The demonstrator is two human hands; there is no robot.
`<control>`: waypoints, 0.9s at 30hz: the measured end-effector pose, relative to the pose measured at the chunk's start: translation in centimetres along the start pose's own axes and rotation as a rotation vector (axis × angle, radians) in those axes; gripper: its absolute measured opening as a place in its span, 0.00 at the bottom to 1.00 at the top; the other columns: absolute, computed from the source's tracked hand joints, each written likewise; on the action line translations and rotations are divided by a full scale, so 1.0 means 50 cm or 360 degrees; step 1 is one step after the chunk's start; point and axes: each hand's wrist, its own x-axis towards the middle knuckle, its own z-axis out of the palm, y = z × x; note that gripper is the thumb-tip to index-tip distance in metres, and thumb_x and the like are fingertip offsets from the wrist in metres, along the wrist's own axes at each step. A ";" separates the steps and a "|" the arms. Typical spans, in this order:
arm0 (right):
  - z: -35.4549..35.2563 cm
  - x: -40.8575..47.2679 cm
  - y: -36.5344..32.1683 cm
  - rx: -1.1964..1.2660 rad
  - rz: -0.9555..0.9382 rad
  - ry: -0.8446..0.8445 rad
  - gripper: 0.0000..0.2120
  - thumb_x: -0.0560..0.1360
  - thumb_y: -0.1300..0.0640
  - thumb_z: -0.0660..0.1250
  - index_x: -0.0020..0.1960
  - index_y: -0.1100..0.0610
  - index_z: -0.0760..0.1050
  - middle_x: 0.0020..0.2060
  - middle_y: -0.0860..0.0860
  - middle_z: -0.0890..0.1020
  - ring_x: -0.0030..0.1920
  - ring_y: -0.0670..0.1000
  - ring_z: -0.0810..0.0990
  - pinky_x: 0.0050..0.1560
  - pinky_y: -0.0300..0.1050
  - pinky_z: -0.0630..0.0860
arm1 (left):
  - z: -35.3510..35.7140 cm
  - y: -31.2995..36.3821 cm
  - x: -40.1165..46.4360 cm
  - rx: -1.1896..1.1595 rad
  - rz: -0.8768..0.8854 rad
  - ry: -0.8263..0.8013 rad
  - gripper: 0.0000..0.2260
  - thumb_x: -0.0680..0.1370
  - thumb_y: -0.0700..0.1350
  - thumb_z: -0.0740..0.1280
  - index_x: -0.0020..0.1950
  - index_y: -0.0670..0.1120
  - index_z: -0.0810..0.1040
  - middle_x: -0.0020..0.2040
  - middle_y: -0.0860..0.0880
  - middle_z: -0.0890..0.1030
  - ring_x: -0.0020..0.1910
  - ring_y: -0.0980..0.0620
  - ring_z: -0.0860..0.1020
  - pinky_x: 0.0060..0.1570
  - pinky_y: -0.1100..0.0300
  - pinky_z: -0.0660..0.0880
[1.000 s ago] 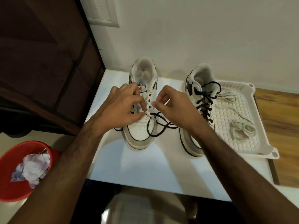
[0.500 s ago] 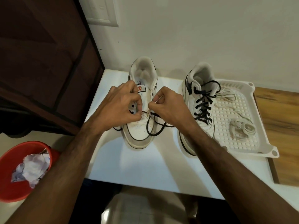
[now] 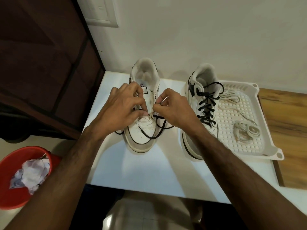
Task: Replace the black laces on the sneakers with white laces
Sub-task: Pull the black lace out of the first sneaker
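Note:
The left sneaker (image 3: 142, 133) stands mid-table, toe toward me, with a loose black lace (image 3: 149, 137) lying across its toe. My left hand (image 3: 123, 110) grips the sneaker's eyelet edge beside the tongue, fingers curled. My right hand (image 3: 174, 110) pinches a white lace (image 3: 163, 99) at the lowest eyelets; its tip sticks up past my fingers. The hands hide the eyelets there. The right sneaker (image 3: 193, 100) stands beside it, its black laces (image 3: 206, 108) still threaded.
A white perforated tray (image 3: 232, 143) at the right holds coiled white laces (image 3: 247, 130) and touches the right sneaker. A red bin (image 3: 10, 188) with crumpled paper sits on the floor at the left. A dark cabinet (image 3: 41, 63) borders the table's left side.
Both hands have crept slightly up the left sneaker. The white lace tip now sticks out of my right fingers. The black lace lies much as before.

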 end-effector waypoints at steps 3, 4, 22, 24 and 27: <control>-0.001 0.000 0.002 0.0013 0.0008 -0.0017 0.07 0.73 0.53 0.72 0.49 0.51 0.76 0.33 0.43 0.82 0.35 0.43 0.82 0.32 0.35 0.75 | -0.004 -0.009 -0.003 0.0042 -0.0203 0.0205 0.04 0.74 0.48 0.76 0.45 0.52 0.83 0.55 0.55 0.73 0.58 0.51 0.72 0.57 0.51 0.60; -0.002 0.001 0.002 0.0020 0.0009 -0.0024 0.07 0.73 0.53 0.72 0.49 0.52 0.76 0.33 0.42 0.82 0.35 0.43 0.82 0.32 0.35 0.75 | -0.005 -0.013 -0.005 0.0038 -0.0326 0.0306 0.04 0.75 0.48 0.75 0.46 0.52 0.83 0.56 0.55 0.72 0.60 0.51 0.71 0.57 0.52 0.59; -0.003 0.009 0.006 0.0022 -0.0041 -0.0059 0.05 0.74 0.54 0.71 0.48 0.53 0.78 0.39 0.46 0.83 0.40 0.44 0.81 0.37 0.36 0.74 | -0.002 -0.014 -0.001 -0.0181 -0.0369 0.0619 0.04 0.76 0.50 0.72 0.46 0.51 0.81 0.58 0.57 0.73 0.60 0.56 0.68 0.58 0.54 0.57; -0.003 0.008 0.006 0.0056 -0.0041 -0.0069 0.05 0.75 0.54 0.71 0.49 0.54 0.78 0.38 0.45 0.82 0.35 0.41 0.80 0.32 0.32 0.73 | -0.007 -0.033 -0.006 -0.0395 -0.0569 0.0787 0.05 0.77 0.52 0.69 0.48 0.51 0.79 0.58 0.57 0.72 0.58 0.63 0.68 0.63 0.48 0.64; -0.006 0.006 0.006 0.0078 -0.0039 -0.0074 0.06 0.75 0.55 0.71 0.49 0.56 0.78 0.39 0.45 0.82 0.31 0.40 0.79 0.28 0.28 0.71 | -0.014 -0.037 -0.011 -0.0476 -0.0625 0.0811 0.05 0.77 0.53 0.68 0.48 0.54 0.79 0.58 0.58 0.72 0.60 0.64 0.69 0.66 0.42 0.67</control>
